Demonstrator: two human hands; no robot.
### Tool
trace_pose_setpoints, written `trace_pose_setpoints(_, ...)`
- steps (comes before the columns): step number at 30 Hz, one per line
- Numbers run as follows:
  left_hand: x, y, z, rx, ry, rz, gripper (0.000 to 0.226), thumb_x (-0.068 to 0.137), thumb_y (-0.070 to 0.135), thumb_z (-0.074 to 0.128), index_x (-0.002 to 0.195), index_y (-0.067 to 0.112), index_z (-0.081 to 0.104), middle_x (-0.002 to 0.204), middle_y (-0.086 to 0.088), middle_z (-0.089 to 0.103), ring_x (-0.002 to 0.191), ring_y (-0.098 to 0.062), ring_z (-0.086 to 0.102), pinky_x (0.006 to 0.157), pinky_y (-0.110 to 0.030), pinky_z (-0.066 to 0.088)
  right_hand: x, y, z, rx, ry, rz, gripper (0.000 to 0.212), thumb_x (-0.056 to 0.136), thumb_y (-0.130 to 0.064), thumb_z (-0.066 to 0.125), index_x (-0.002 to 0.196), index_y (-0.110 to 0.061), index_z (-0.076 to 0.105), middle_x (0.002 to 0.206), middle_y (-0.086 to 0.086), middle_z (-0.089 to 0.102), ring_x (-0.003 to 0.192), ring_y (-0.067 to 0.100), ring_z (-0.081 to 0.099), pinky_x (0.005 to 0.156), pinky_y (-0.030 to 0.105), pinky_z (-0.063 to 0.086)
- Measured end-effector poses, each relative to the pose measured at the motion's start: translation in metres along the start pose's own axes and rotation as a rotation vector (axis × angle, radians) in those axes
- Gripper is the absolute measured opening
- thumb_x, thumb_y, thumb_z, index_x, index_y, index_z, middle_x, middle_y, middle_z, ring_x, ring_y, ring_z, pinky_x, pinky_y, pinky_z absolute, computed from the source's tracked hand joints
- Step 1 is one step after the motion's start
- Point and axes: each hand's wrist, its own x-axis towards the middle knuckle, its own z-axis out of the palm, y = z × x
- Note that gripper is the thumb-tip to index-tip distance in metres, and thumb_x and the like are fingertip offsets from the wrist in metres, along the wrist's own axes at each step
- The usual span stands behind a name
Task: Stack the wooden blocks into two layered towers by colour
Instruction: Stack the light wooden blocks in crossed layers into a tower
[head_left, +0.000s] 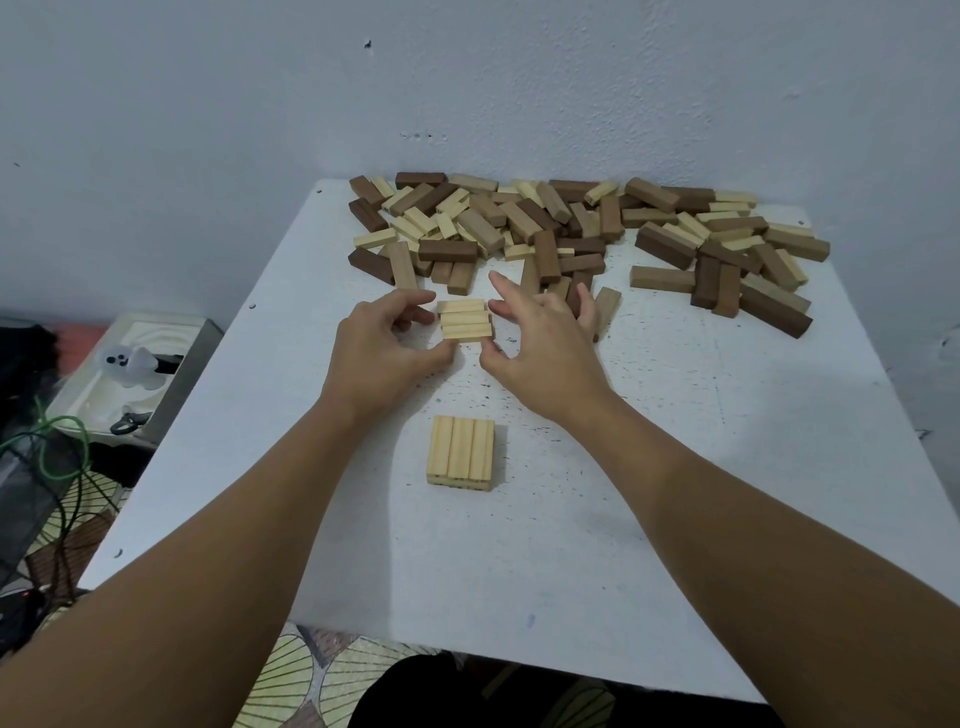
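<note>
Three pale wooden blocks (465, 321) lie side by side, crosswise, in the middle of the white table (675, 467). My left hand (387, 345) curls round their left ends, thumb at the near edge. My right hand (540, 338) pinches their right ends with thumb and fingers, the index finger raised. A low pale tower (461, 451), three blocks lengthwise over a lower layer, stands nearer to me between my forearms. A mixed pile of pale, tan and dark brown blocks (571, 234) spreads along the far edge.
A wall rises right behind the pile. Left of the table, lower down, a tray (83, 400) holds a white figure (132, 366), and green cables (57, 447) lie beside it. A patterned floor shows below the near table edge.
</note>
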Motion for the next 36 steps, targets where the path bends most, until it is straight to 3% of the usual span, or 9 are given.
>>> trace_pose_setpoints(11,0.004,0.002,0.001,0.133,-0.024,0.018,0.065,0.073,0.054,0.077,0.131,0.027,0.071,0.111,0.005,0.061,0.112,-0.009,0.049,0.082,-0.01,0.034,-0.002,0.001,0.002,-0.012,0.047,-0.021,0.075,0.097,-0.042,0.062,0.162,-0.022,0.03,0.126,-0.012,0.072,0.134,0.006,0.051,0.127,0.049,-0.006)
trace_pose_setpoints(17,0.006,0.001,0.002,0.142,-0.018,0.014,0.051,0.078,0.043,0.085,0.126,0.032,0.074,0.109,0.007,0.061,0.113,-0.012,0.05,0.084,-0.017,0.038,-0.002,0.001,0.002,-0.017,0.035,-0.024,0.075,0.097,-0.041,0.061,0.162,-0.022,0.028,0.128,-0.013,0.071,0.136,0.006,0.048,0.127,0.049,-0.006)
trace_pose_setpoints(23,0.01,0.002,-0.004,0.116,-0.076,0.026,0.063,0.074,0.047,0.084,0.133,0.029,0.069,0.105,0.013,0.06,0.107,-0.011,0.053,0.088,-0.027,0.046,0.0,0.001,0.0,0.003,0.034,-0.033,0.075,0.095,-0.039,0.063,0.161,-0.027,0.03,0.133,-0.015,0.064,0.136,0.01,0.044,0.126,0.049,-0.007)
trace_pose_setpoints(29,0.026,0.004,-0.012,0.107,-0.232,-0.056,0.061,0.079,0.041,0.087,0.137,0.033,0.067,0.11,0.01,0.056,0.102,-0.01,0.052,0.078,-0.016,0.037,0.004,0.002,0.004,-0.052,-0.029,-0.067,0.079,0.097,-0.04,0.056,0.165,-0.027,0.018,0.129,-0.008,0.066,0.138,0.009,0.039,0.125,0.05,-0.011)
trace_pose_setpoints(36,0.03,0.002,-0.015,0.087,-0.277,-0.077,0.057,0.078,0.037,0.089,0.132,0.032,0.071,0.109,0.01,0.054,0.098,-0.009,0.052,0.079,-0.019,0.039,0.005,0.005,0.006,-0.064,-0.031,-0.07,0.074,0.1,-0.04,0.053,0.165,-0.025,0.019,0.125,-0.005,0.067,0.134,0.009,0.041,0.124,0.045,-0.012)
